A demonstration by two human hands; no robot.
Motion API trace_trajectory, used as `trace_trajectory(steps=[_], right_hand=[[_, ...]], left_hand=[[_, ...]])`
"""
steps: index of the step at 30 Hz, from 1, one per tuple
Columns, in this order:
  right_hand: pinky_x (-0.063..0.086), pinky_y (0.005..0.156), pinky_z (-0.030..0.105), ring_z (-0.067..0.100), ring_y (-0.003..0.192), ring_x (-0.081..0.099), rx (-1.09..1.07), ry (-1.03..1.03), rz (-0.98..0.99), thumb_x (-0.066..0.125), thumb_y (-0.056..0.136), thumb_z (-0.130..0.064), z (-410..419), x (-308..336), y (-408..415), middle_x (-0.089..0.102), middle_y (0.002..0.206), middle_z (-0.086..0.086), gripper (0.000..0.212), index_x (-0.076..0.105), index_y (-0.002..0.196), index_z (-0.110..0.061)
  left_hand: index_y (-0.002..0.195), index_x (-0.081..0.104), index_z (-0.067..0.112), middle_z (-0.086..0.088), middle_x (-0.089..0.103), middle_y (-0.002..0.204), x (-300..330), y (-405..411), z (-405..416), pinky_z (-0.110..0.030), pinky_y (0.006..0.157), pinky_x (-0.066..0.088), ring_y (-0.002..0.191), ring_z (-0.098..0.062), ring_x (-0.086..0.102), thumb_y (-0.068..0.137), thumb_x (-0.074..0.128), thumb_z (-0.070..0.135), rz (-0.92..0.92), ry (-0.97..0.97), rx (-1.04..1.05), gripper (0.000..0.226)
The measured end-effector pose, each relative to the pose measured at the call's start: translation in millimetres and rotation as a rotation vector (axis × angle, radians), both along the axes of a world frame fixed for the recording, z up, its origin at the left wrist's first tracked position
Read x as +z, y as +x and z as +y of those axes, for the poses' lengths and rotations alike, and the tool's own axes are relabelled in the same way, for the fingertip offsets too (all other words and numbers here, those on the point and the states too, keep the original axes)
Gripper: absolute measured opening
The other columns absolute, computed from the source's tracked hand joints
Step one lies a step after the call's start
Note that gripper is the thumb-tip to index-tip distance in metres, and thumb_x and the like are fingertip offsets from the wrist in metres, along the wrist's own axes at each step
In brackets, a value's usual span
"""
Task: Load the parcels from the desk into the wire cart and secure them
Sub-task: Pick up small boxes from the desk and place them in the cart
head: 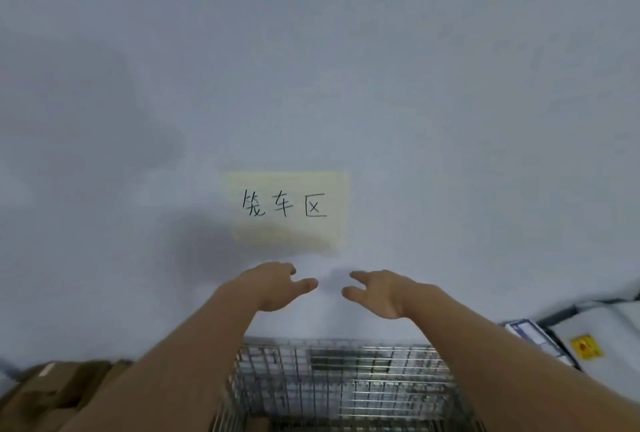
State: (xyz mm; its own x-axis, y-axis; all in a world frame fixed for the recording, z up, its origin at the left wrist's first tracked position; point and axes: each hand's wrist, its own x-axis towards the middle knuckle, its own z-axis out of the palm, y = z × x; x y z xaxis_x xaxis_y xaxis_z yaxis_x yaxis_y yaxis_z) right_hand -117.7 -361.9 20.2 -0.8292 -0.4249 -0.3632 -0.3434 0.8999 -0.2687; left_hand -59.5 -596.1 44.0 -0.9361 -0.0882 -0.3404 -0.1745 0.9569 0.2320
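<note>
The wire cart (341,376) stands against a pale wall at the bottom middle of the head view, its metal mesh seen from above. Brown cardboard parcels (59,393) lie at the bottom left beside it. My left hand (273,287) and my right hand (377,293) are both stretched forward above the cart, close to the wall, fingers relaxed and slightly spread, holding nothing. The two hands are a short gap apart. The cart's inside is mostly hidden by my arms and the frame edge.
A yellow paper sign (285,209) with handwritten characters is stuck on the wall just above my hands. At the right edge lie grey packages (609,338), one with a yellow sticker (585,346), and a white labelled parcel (530,333).
</note>
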Motion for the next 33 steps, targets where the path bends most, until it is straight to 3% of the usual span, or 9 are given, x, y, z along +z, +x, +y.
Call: trace_trajectory(steps=[5,10,19,22,24,28,33], right_hand=[[0.025,0.117,0.048,0.029,0.147,0.027,-0.093,-0.072,0.115,0.027,0.091,-0.073,46,87,53,0.028,0.161,0.007,0.078,0.018,0.156,-0.031],[0.025,0.117,0.051,0.031,0.146,0.029,-0.239,-0.062,0.166,0.028,0.091,-0.073,118,111,96,0.029,0.161,0.007,0.078,0.019,0.156,-0.031],[0.024,0.118,0.048,0.032,0.146,0.028,-0.669,-0.019,0.092,0.029,0.094,-0.069,357,74,195,0.026,0.162,0.008,0.077,0.018,0.157,-0.026],[0.026,0.117,0.046,0.031,0.146,0.028,-0.778,-0.009,0.056,0.028,0.094,-0.069,433,52,219,0.027,0.162,0.007,0.077,0.019,0.157,-0.026],[0.030,0.116,0.044,0.029,0.144,0.034,-0.793,-0.003,0.041,0.027,0.093,-0.071,473,39,224,0.032,0.160,0.006,0.077,0.024,0.156,-0.026],[0.038,0.109,0.041,0.031,0.134,0.047,-0.790,-0.001,0.004,0.031,0.095,-0.065,537,9,218,0.044,0.152,0.009,0.072,0.028,0.154,-0.025],[0.030,0.114,0.042,0.031,0.143,0.035,-0.707,0.016,-0.035,0.027,0.097,-0.065,587,-33,196,0.034,0.158,0.012,0.074,0.022,0.156,-0.021]], left_hand=[[0.152,0.041,0.024,-0.001,0.039,0.160,79,33,40,-0.044,0.114,0.035,0.143,-0.023,0.040,0.088,0.034,0.083,0.142,-0.016,-0.076,0.087],[0.149,0.045,0.023,0.000,0.043,0.157,96,34,111,-0.039,0.113,0.035,0.141,-0.022,0.043,0.087,0.036,0.083,0.171,0.023,-0.227,0.088],[0.150,0.043,0.020,-0.006,0.043,0.157,70,53,350,-0.041,0.112,0.036,0.140,-0.027,0.044,0.090,0.035,0.080,0.120,0.053,-0.605,0.085],[0.149,0.045,0.019,-0.008,0.046,0.154,45,65,427,-0.040,0.104,0.040,0.136,-0.027,0.048,0.092,0.033,0.079,0.067,0.053,-0.687,0.084],[0.151,0.043,0.019,-0.009,0.045,0.155,27,67,473,-0.039,0.102,0.040,0.135,-0.028,0.048,0.092,0.032,0.079,0.034,0.054,-0.709,0.085],[0.157,0.033,0.021,-0.006,0.033,0.163,-8,65,550,-0.045,0.113,0.036,0.144,-0.028,0.038,0.089,0.031,0.082,-0.051,0.052,-0.699,0.091],[0.151,0.041,0.016,-0.013,0.048,0.151,-52,58,614,-0.046,0.108,0.042,0.133,-0.030,0.049,0.091,0.029,0.081,-0.125,0.055,-0.611,0.090]])
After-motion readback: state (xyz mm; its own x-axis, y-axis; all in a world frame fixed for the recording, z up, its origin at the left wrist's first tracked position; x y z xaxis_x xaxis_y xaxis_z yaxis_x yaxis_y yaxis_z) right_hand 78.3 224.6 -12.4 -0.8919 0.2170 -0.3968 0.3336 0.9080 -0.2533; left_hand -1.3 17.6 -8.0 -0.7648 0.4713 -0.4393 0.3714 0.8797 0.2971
